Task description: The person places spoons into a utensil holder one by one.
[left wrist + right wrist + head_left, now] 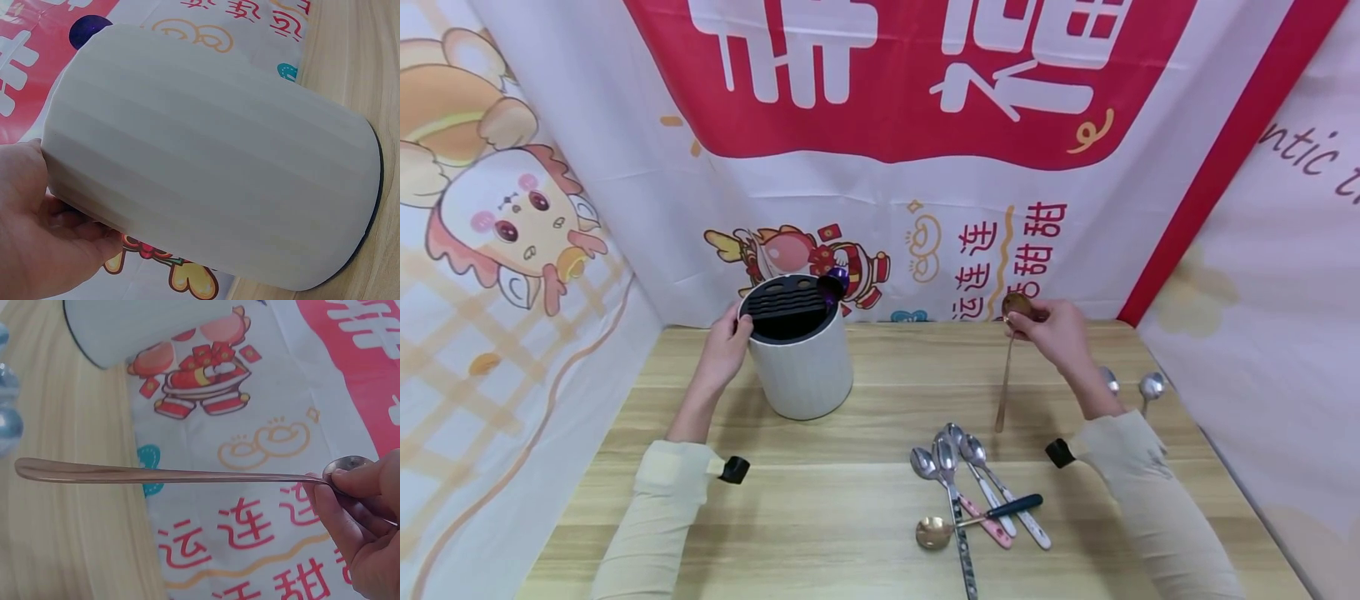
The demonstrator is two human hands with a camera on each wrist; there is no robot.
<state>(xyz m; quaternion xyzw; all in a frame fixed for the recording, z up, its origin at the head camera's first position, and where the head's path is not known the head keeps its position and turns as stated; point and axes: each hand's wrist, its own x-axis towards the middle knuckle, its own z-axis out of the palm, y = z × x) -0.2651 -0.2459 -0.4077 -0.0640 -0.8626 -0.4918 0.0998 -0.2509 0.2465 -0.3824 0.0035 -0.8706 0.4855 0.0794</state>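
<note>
Your right hand (pixel 1051 332) pinched a spoon (pixel 187 477) bowl-up, handle (pixel 81 472) below its fingers (pixel 333 515); your left hand (pixel 724 346) gripped the holder (pixel 805 371), perhaps steadying it.

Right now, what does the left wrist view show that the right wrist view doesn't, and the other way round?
Only the left wrist view shows the bare left hand, gripping the white ribbed cylindrical holder at its upper end. Only the right wrist view shows the bare right hand, pinching a long copper-coloured metal spoon at its bowl end, plus blurred, shiny silver spoon bowls at the left edge. Both share the holder, the pale wood-grain table and the white cloth with red print.
</note>
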